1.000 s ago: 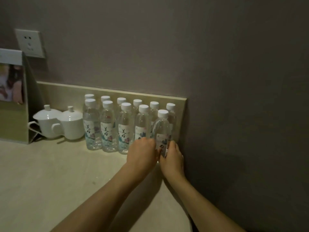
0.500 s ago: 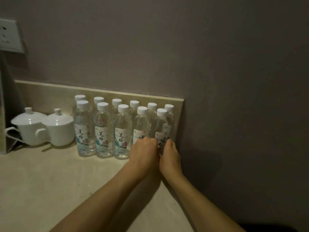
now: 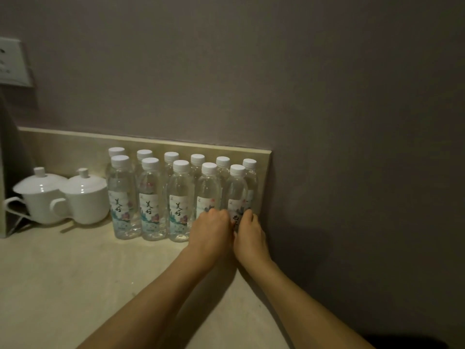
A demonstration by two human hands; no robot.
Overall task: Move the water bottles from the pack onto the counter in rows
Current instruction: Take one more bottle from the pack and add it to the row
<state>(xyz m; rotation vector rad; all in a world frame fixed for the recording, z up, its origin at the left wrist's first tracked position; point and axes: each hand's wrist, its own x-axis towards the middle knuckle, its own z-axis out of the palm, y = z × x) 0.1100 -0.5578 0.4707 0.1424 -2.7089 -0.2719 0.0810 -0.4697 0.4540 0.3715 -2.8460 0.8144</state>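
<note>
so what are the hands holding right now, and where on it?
Both hands, left and right, are at the labelled lower body of the front-row rightmost bottle; a closed grip cannot be told.

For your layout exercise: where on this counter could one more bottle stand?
Free: the counter in front of the bottles and cups. Crowded: the back strip, cups to wall, where both hands meet at the end bottle.

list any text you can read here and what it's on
"美好": label of the front left bottle, repeated on the next two front bottles.
Small print lower on those labels: too blurred.
Label of the front right bottle: partly hidden by the hands, unreadable.
Wall socket plate: markings too blurred.
</note>
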